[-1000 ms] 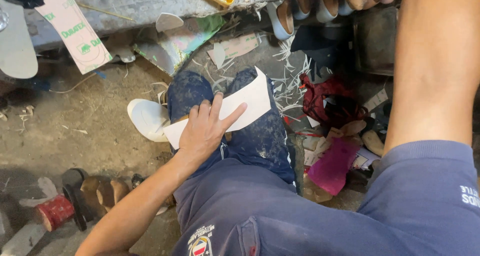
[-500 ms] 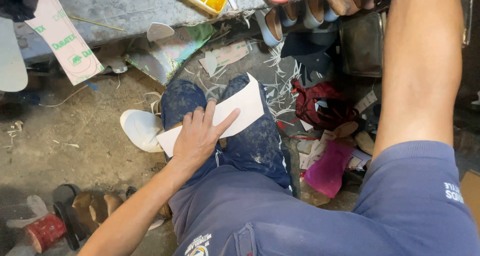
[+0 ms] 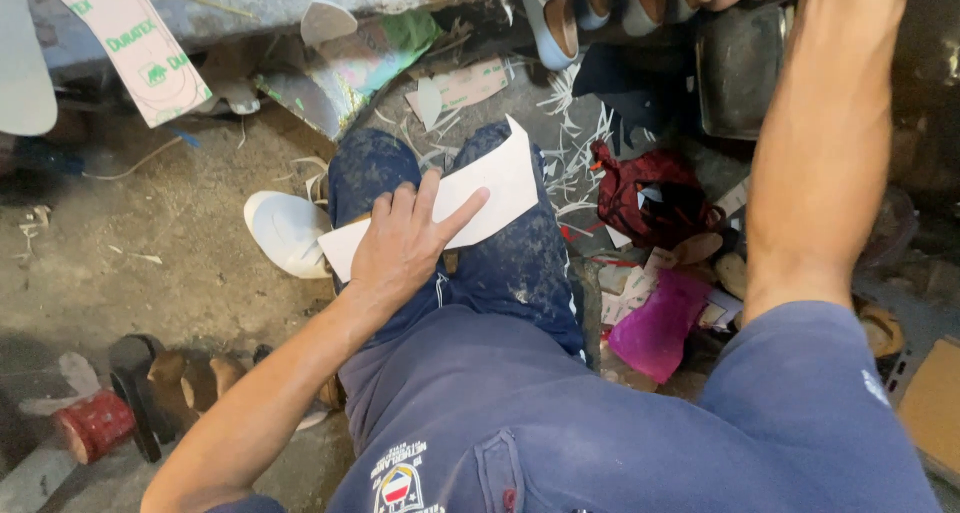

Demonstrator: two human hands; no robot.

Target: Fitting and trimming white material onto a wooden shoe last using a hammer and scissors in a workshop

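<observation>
Nearest the camera, the left hand (image 3: 405, 248) lay flat and spread, palm down, on a white sheet (image 3: 480, 188) that rested across the person's thigh in stained blue trousers (image 3: 510, 263). The hand clasped nothing; its fingers (image 3: 462, 213) were splayed and simply pressed the sheet against the leg. The sheet looked thin and light, stiff enough to keep its pointed far corner lifted off the knee, yet likely to bend or crease if pinched hard (card or insole board, by the look of it). A free edge near that far corner, or the long side clear of the palm, seemed the best place to take hold, thumb under and fingers on top.

The right arm (image 3: 820, 143) reached up and away toward the top edge of the view, and its hand was cut off there, so I cannot tell how it was held.

Beyond the knee lay a white shoe (image 3: 285, 233), a magenta scrap (image 3: 660, 323), a dark red bag (image 3: 650, 198), and pale offcuts (image 3: 575, 143) scattered on the floor.
</observation>
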